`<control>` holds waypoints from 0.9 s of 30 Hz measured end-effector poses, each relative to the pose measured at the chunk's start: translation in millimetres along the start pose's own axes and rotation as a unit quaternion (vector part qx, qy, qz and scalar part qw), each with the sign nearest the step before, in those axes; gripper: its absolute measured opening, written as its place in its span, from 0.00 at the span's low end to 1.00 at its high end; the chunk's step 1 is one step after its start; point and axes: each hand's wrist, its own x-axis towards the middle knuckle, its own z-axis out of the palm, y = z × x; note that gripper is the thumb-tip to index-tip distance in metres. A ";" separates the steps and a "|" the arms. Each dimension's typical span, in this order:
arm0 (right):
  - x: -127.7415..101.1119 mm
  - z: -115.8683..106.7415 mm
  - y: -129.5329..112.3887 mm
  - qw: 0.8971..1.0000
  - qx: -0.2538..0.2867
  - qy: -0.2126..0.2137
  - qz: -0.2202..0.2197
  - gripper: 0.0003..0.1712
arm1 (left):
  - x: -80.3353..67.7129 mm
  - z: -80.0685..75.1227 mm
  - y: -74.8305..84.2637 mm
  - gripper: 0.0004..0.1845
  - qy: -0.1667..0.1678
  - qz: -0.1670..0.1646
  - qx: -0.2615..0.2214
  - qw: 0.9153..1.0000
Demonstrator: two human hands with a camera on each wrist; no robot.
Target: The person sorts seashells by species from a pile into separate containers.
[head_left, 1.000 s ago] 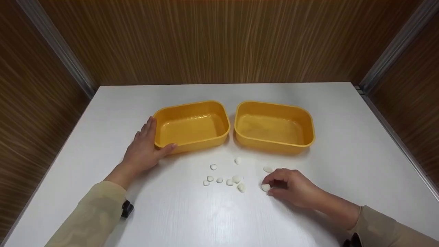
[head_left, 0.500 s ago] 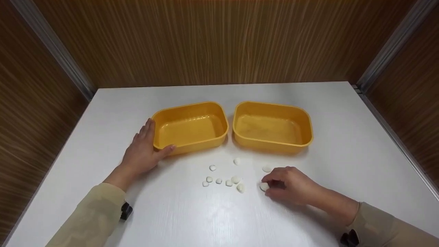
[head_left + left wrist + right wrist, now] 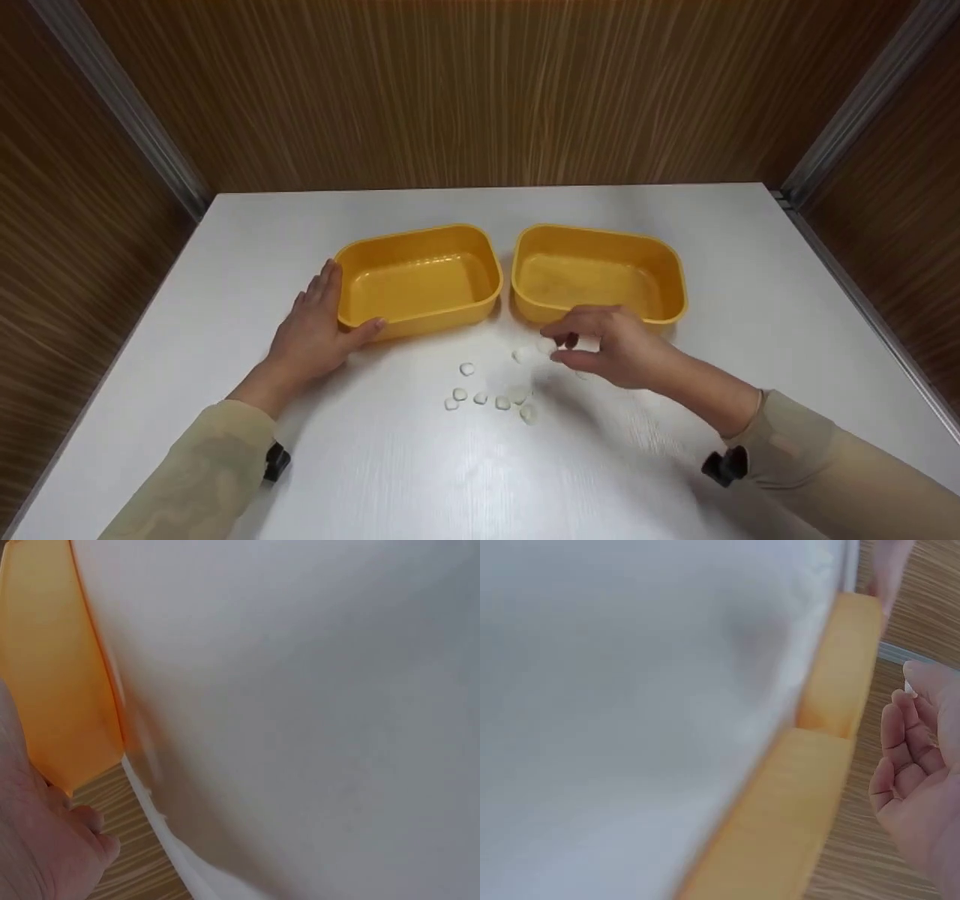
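Note:
My right hand (image 3: 619,346) pinches a small white pebble-like piece (image 3: 547,345) between thumb and fingertips, above the table in front of the right yellow bin. In the right wrist view a sliver of that white piece (image 3: 910,690) shows at the thumb tip. My left hand (image 3: 309,330) rests at the near left corner of the left yellow bin (image 3: 420,324), fingers extended along its side and thumb over the front rim. Several more white pieces (image 3: 502,403) lie scattered on the table between the hands. One is partly hidden beneath my right hand.
The right yellow bin (image 3: 600,232) stands beside the left one, a narrow gap between them; nothing shows inside either. The white table (image 3: 375,480) is bounded by a wood-grain back panel (image 3: 480,90) and side panels with metal corner strips (image 3: 120,97).
My right hand has lifted its white piece off the table and carried it forward and slightly left, toward the right bin's front. The left hand stays at its bin.

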 end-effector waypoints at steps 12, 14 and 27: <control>95.8 8.6 -10.1 0.999 0.029 0.024 -0.018 0.15 | 1.8 -0.3 0.4 0.65 -0.005 -0.009 0.002 1.000; 108.6 14.8 -10.8 0.999 0.043 0.021 -0.002 0.15 | 1.4 0.3 0.7 0.65 -0.005 -0.010 0.001 1.000; 146.3 58.3 8.2 0.993 0.083 0.020 0.087 0.14 | 4.2 5.2 4.7 0.67 -0.004 -0.004 0.007 1.000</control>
